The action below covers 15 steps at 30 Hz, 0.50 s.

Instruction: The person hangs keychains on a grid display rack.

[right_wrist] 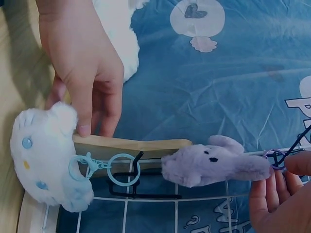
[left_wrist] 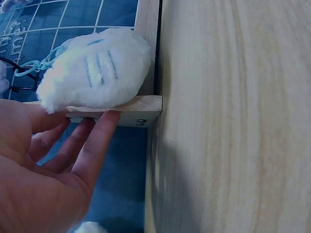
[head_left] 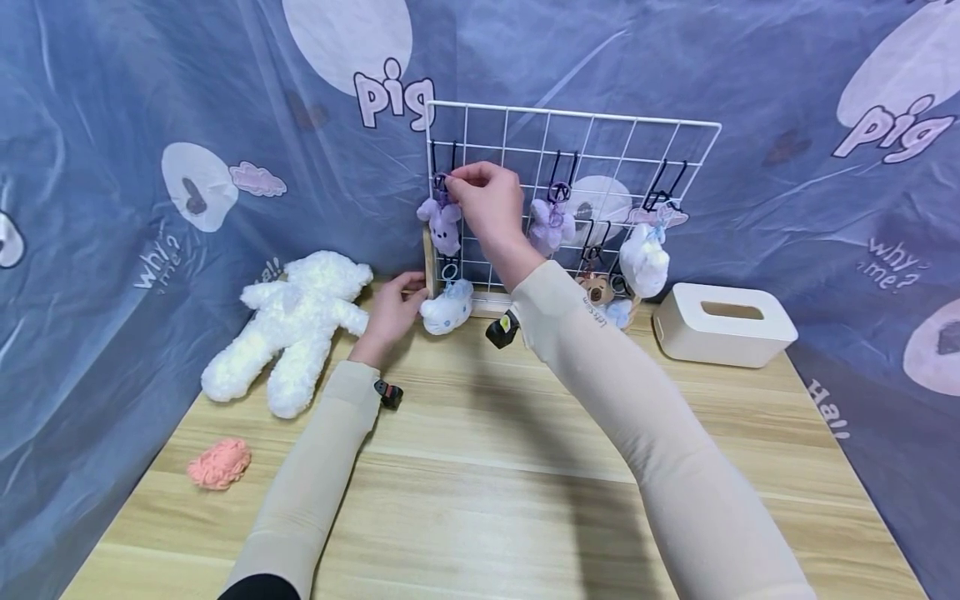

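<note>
My right hand (head_left: 491, 204) pinches the ring of a purple bunny plush keychain (head_left: 444, 229) at the upper left of a white wire grid rack (head_left: 573, 111). That ring sits right at a black hook (right_wrist: 300, 138), and the plush hangs below my fingers. Lower down, my left hand (head_left: 392, 315) grips the rack's wooden side post (right_wrist: 133, 144), thumb in front and fingers behind. Close beside that thumb is a white cat plush keychain (right_wrist: 46, 158), its light blue ring (right_wrist: 124, 170) on another black hook (right_wrist: 141, 196).
Another purple plush (head_left: 551, 225), a white plush (head_left: 645, 260) and a brown bear plush (head_left: 596, 289) hang further right. A tissue box (head_left: 723, 325) stands right of the rack. A large white plush body (head_left: 292, 325) and a pink yarn bundle (head_left: 220, 463) lie left.
</note>
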Motion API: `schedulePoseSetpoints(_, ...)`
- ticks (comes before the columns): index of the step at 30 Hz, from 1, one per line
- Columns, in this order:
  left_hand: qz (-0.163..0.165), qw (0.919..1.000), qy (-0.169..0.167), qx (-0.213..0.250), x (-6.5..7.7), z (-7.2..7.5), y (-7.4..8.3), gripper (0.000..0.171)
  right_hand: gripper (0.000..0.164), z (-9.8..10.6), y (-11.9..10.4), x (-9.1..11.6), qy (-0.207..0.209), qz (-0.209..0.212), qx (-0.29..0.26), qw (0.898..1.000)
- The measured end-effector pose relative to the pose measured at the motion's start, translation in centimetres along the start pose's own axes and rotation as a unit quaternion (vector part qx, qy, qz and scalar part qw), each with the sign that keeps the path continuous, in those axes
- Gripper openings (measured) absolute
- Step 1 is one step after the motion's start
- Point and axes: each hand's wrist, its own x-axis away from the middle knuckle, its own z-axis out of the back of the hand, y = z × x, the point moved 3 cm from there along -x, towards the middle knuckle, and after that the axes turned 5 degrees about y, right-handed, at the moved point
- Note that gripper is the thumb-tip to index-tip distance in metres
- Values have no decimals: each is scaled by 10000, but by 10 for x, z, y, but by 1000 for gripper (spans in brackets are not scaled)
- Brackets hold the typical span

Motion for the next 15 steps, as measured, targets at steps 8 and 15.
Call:
schedulePoseSetpoints(8, 75, 9999, -63, 26, -1, -1, 0, 41, 18, 16, 0, 9, 46, -54, -840, 9964)
schedulePoseSetpoints(15, 89, 9999, -57, 125, -1, 1, 1, 41, 24, 45, 0, 23, 4, 34, -1295, 9916)
